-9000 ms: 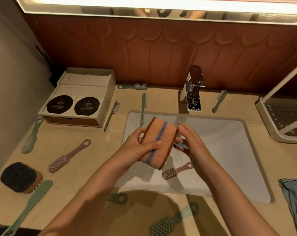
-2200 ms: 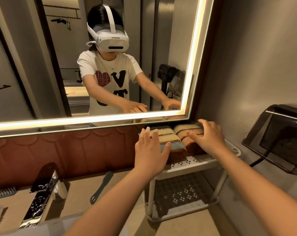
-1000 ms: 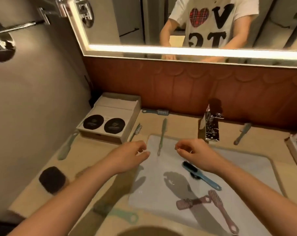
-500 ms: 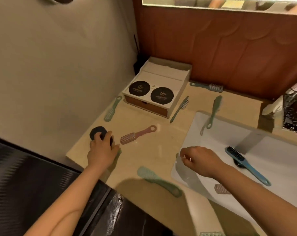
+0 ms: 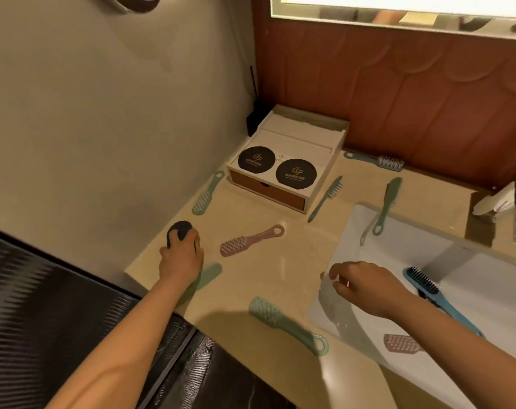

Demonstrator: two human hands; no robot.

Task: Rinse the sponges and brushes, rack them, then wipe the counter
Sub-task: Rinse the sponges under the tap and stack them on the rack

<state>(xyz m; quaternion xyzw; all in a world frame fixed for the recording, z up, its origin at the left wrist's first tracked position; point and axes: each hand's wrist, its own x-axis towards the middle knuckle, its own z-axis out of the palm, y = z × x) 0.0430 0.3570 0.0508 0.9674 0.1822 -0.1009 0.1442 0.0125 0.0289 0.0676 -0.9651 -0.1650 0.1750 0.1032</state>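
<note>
Gripping round black brush [image 5: 180,228] with left hand [image 5: 181,259] at counter [image 5: 280,278] corner, right hand [image 5: 366,286] hovering loosely curled, empty, over sink [image 5: 487,293] edge

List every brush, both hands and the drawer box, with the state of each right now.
left hand: closed on the round black brush at the counter's corner
right hand: empty, fingers curled, at the sink's rim
pink brush: flat on the counter, untouched
blue brush: lying in the sink
drawer box: drawer shut
</note>
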